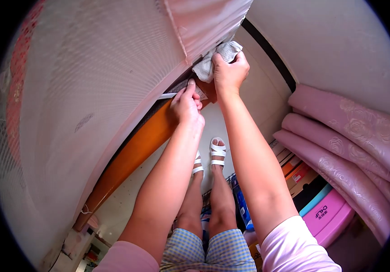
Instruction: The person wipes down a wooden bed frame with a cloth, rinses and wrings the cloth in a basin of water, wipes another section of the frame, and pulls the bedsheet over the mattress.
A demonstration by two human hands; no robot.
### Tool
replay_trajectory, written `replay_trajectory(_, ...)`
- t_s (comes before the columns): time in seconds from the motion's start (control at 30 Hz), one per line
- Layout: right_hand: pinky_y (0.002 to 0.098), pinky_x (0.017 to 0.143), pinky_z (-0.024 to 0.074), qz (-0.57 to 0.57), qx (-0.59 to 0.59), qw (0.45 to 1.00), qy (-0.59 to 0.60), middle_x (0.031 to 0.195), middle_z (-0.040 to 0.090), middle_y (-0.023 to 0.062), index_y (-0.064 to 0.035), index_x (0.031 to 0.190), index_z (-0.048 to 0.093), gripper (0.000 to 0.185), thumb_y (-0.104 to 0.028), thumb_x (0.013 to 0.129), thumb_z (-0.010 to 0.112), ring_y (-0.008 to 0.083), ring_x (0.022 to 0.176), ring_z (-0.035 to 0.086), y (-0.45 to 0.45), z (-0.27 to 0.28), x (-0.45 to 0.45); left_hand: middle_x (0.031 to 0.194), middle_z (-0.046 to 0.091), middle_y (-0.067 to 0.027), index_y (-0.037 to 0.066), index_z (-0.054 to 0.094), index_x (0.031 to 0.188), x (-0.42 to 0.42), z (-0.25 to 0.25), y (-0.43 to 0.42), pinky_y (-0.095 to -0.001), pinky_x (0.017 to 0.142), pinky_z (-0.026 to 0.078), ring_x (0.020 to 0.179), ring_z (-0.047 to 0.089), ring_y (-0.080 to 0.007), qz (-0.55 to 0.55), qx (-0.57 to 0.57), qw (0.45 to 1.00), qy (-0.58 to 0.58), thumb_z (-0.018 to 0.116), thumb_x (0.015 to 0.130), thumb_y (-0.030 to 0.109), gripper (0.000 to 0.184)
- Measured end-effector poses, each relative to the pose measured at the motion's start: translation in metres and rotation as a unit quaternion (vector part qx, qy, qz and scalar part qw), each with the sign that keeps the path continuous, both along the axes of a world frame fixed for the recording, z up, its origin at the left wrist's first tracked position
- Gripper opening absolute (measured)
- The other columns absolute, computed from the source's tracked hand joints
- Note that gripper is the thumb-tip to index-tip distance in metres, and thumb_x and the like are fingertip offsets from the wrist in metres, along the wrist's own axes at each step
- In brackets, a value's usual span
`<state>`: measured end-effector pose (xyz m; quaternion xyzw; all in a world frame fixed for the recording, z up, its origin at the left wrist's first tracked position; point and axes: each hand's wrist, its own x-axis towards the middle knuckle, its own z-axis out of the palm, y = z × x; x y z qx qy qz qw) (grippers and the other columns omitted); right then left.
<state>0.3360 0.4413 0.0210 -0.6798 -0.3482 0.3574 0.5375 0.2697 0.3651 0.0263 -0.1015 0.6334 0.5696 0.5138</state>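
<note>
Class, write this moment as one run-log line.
right hand: cloth in grip | left hand: by rail | net: at left

1 grey cloth (206,68) | 1 wooden rail (140,147) | 2 white sandals (218,153)

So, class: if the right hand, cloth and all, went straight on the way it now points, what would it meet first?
Probably the pink fabric panel, just beyond the cloth in the right hand; depth is unclear, so it might pass underneath.
</note>
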Motion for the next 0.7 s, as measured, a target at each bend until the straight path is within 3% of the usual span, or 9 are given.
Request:
replay_trajectory(0.07, 0.0357, 0.068, 0.0499, 0.006, 0.029, 0.999, 0.035, 0.073, 0.065, 0.0145, 0.0019, 0.08, 0.059, 0.025, -0.012, 0.066, 0.074, 0.0237, 0.066, 0.061, -0.003, 0.001, 0.001, 0.06, 0.044, 0.0042, 0.011, 0.054, 0.073, -0.001, -0.004, -0.001, -0.0198, 0.041, 0.027, 0.044, 0.034, -0.0053, -0.006, 0.012, 1.0, 0.003, 0.073, 0.083, 0.017, 0.022)
replay_trajectory(0.13, 0.0361, 0.068, 0.0498, 0.049, -0.021, 0.999, -0.012, 0.073, 0.065, 0.0144, 0.0014, 0.08, 0.06, 0.025, -0.013, 0.066, 0.074, 0.0245, 0.065, 0.061, -0.008, -0.007, 0.0, 0.06, 0.044, 0.004, 0.01, 0.054, 0.073, -0.002, -0.006, -0.003, -0.0199, 0.041, 0.027, 0.045, 0.034, -0.0054, -0.011, 0.019, 1.0, 0.005, 0.072, 0.084, 0.017, 0.022)
replay_trajectory(0.33, 0.0402, 0.077, 0.0514, 0.061, -0.081, 0.995, 0.008, 0.08, 0.068, 0.0206, 0.0035, 0.085, 0.065, 0.028, -0.013, 0.064, 0.074, 0.0338, 0.079, 0.068, -0.004, 0.003, -0.008, 0.061, 0.046, 0.0025, 0.01, 0.054, 0.073, -0.003, -0.009, -0.003, -0.0207, 0.041, 0.03, 0.046, 0.038, -0.0068, -0.005, 0.031, 0.999, 0.002, 0.063, 0.084, 0.01, 0.014)
replay_trajectory(0.43, 0.0415, 0.076, 0.0521, 0.161, -0.185, 0.969, -0.043, 0.079, 0.068, 0.0228, 0.0026, 0.081, 0.067, 0.025, -0.013, 0.063, 0.074, 0.0347, 0.081, 0.069, -0.011, 0.01, -0.01, 0.059, 0.048, 0.0007, 0.005, 0.057, 0.077, -0.003, -0.02, -0.001, -0.0221, 0.041, 0.03, 0.044, 0.038, -0.0069, 0.03, 0.008, 0.999, 0.017, 0.063, 0.083, 0.008, 0.009)
replay_trajectory(0.47, 0.0402, 0.073, 0.0529, 0.203, -0.193, 0.959, -0.044, 0.078, 0.069, 0.0192, 0.0026, 0.081, 0.067, 0.022, -0.009, 0.063, 0.074, 0.0306, 0.075, 0.069, -0.013, 0.008, -0.008, 0.059, 0.048, 0.0007, 0.005, 0.057, 0.077, -0.001, -0.022, -0.001, -0.0221, 0.041, 0.03, 0.044, 0.038, -0.0069, 0.03, 0.01, 0.999, 0.018, 0.063, 0.083, 0.008, 0.009)
replay_trajectory(0.53, 0.0365, 0.069, 0.0534, 0.206, -0.178, 0.937, 0.219, 0.077, 0.069, 0.0135, 0.0033, 0.081, 0.066, 0.021, -0.005, 0.063, 0.073, 0.0233, 0.071, 0.067, -0.018, 0.02, 0.004, 0.058, 0.048, 0.0007, 0.004, 0.059, 0.08, 0.007, -0.004, 0.001, -0.0221, 0.04, 0.029, 0.043, 0.038, -0.0071, 0.076, 0.019, 0.997, -0.014, 0.064, 0.082, 0.008, 0.007)
replay_trajectory(0.57, 0.0329, 0.066, 0.0527, 0.133, -0.163, 0.949, 0.236, 0.077, 0.067, 0.0089, 0.0036, 0.081, 0.064, 0.021, -0.002, 0.062, 0.072, 0.0181, 0.069, 0.064, -0.017, 0.028, 0.008, 0.057, 0.047, 0.0017, 0.004, 0.059, 0.078, 0.005, -0.002, 0.001, -0.0212, 0.039, 0.028, 0.043, 0.037, -0.0065, 0.06, 0.025, 0.998, -0.006, 0.065, 0.083, 0.009, 0.009)
replay_trajectory(0.6, 0.0326, 0.066, 0.0524, 0.084, -0.138, 0.954, 0.251, 0.076, 0.067, 0.0095, 0.004, 0.082, 0.064, 0.022, -0.004, 0.063, 0.072, 0.0185, 0.069, 0.064, -0.013, 0.023, 0.011, 0.057, 0.046, 0.0023, 0.005, 0.059, 0.074, 0.002, -0.001, 0.002, -0.0203, 0.04, 0.026, 0.043, 0.035, -0.0056, 0.016, 0.005, 1.0, 0.011, 0.066, 0.082, 0.009, 0.012)
replay_trajectory(0.7, 0.0359, 0.072, 0.052, 0.106, -0.1, 0.989, 0.029, 0.076, 0.068, 0.0156, 0.0039, 0.087, 0.064, 0.026, -0.008, 0.065, 0.07, 0.0243, 0.07, 0.066, -0.003, 0.008, 0.008, 0.06, 0.046, 0.0023, 0.006, 0.061, 0.082, 0.0, -0.003, 0.0, -0.0201, 0.041, 0.029, 0.044, 0.037, -0.0062, 0.003, 0.02, 1.0, 0.0, 0.063, 0.085, 0.008, 0.004)
